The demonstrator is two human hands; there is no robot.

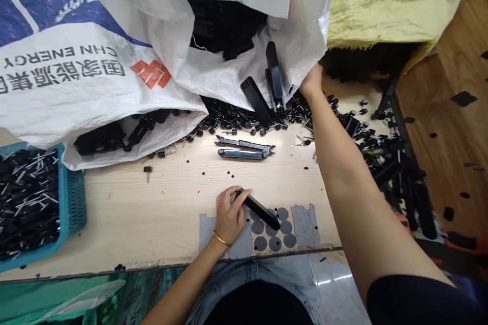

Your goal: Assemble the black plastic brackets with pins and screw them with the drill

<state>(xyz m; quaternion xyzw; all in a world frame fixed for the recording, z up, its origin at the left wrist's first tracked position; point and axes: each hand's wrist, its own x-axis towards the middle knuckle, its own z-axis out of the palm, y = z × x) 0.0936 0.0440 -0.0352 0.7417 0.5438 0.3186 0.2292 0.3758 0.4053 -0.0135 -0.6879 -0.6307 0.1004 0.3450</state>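
on the pale table (125, 213), a white sack (229, 77) sits mouth forward, probably for easy reach
right hand (313, 80) partly behind its edge, grip hidden; left hand (231, 215) grasps a black bar (263, 212) over grey discs (275, 244), likely steadying it

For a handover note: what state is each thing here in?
Left hand: gripping black bar
Black bar: held, slanted
Right hand: partly hidden, beside white sacking
White sacking: open, black parts inside
Teal basket: filled with pins
Slim pieces: lying side by side
Yellow sack: frayed edge
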